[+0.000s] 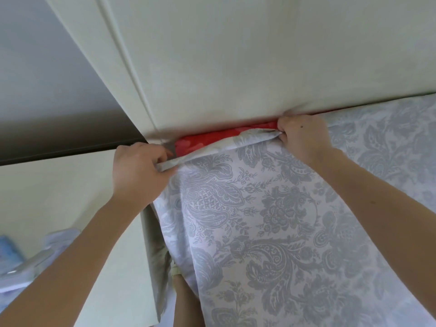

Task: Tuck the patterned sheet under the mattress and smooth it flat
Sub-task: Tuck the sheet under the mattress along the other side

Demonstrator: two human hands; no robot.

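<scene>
While the left hand (139, 166) and right hand (304, 135), well apart, are pinching the patterned sheet (259, 208) edge, pulling evenly taut seems wisest.

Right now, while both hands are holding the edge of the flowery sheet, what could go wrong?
1. The left hand and right hand grip a folded, bunched edge of the patterned sheet; pushed down like that, it may leave a lump.
2. Some red fabric shows between that edge and the white panel; a shallow tuck might leave it peeking out.
3. The right hand's fingers sit close against the panel, so they could get squeezed.
</scene>
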